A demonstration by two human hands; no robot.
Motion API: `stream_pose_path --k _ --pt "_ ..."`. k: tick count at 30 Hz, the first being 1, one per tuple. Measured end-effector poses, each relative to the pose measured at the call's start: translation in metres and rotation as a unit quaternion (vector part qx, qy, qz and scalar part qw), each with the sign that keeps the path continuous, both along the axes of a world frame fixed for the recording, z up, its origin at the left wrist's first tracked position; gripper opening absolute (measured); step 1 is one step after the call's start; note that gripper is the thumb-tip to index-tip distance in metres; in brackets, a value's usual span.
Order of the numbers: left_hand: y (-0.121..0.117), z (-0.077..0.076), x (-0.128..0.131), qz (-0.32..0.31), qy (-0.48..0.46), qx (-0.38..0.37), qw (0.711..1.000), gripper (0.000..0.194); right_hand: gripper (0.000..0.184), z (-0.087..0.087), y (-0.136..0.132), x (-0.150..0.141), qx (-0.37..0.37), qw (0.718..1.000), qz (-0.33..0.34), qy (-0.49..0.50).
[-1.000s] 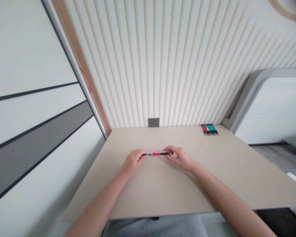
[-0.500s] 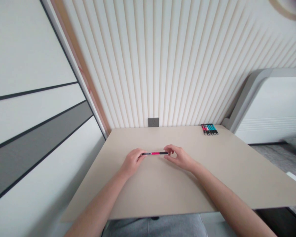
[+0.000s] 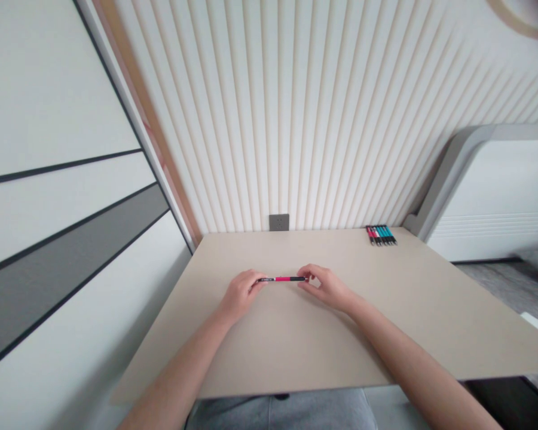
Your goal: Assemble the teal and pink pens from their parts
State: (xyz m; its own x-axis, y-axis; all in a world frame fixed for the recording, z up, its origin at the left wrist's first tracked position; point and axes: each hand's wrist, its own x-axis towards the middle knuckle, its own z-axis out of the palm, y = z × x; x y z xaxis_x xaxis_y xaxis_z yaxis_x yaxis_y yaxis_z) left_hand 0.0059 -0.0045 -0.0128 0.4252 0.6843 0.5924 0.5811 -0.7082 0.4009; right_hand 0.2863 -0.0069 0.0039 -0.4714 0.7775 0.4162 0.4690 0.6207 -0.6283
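Note:
A pen (image 3: 283,279) with a pink middle and black ends lies level across the space between my hands, just over the tabletop. My left hand (image 3: 241,292) is closed, pinching its black left end between thumb and fingers. At the other end, my right hand (image 3: 327,286) curves around the tip. Thumb and index finger stand apart there, one below the pen and one above it. Whether the inner fingers touch the tip is hard to see.
Several pens (image 3: 381,235), pink and teal with black parts, lie side by side at the back right of the beige table (image 3: 296,352). A dark socket (image 3: 278,222) is set in the ribbed wall behind. A white cabinet (image 3: 72,334) borders the left side.
Almost nothing differs. Both hands and the pen keep their places, with only a tiny shift of the right hand.

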Motion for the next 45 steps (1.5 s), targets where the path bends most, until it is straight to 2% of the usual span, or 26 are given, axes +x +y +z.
stream_pose_path --k 2,6,9,12,15,21,24,29,33,38,45 --pt "0.000 0.000 0.000 -0.003 -0.005 0.004 1.000 0.013 0.023 0.000 0.000 -0.001 0.001 1.000 -0.001 -0.016" --pt "0.000 0.000 0.001 -0.013 -0.008 0.007 1.000 0.012 0.042 -0.001 0.001 -0.003 -0.002 0.999 0.015 -0.047" --pt "0.000 0.000 0.000 -0.001 -0.004 0.002 1.000 0.013 0.028 -0.002 0.001 -0.002 -0.008 0.999 0.010 -0.030" --pt "0.000 0.001 -0.001 0.006 -0.005 0.001 1.000 0.015 0.030 -0.004 0.001 -0.002 0.004 1.000 0.009 -0.013" --pt "0.000 0.001 -0.001 0.000 -0.010 0.007 1.000 0.015 0.019 -0.005 0.001 -0.003 0.013 1.000 -0.002 -0.012" --pt "0.001 0.002 0.000 -0.011 -0.003 0.033 0.999 0.014 0.021 -0.003 0.000 -0.004 0.022 0.999 0.000 -0.041" --pt "0.002 0.005 -0.005 -0.007 0.001 0.042 0.999 0.013 0.021 -0.007 0.001 -0.006 0.009 0.999 -0.008 -0.047" --pt "0.006 0.009 -0.017 0.032 -0.039 0.036 0.998 0.012 0.044 -0.021 0.007 -0.013 -0.002 0.997 -0.032 -0.067" --pt "0.008 0.006 -0.019 0.038 -0.040 0.013 0.998 0.011 0.035 -0.023 0.014 -0.025 0.023 0.990 -0.052 -0.125" --pt "0.006 0.004 -0.015 0.044 -0.043 0.000 0.998 0.011 0.033 -0.021 0.020 -0.042 0.050 0.983 -0.057 -0.169" --pt "0.002 0.007 -0.012 0.054 -0.045 -0.008 0.998 0.013 0.025 -0.024 0.025 -0.046 0.052 0.987 -0.023 -0.153"
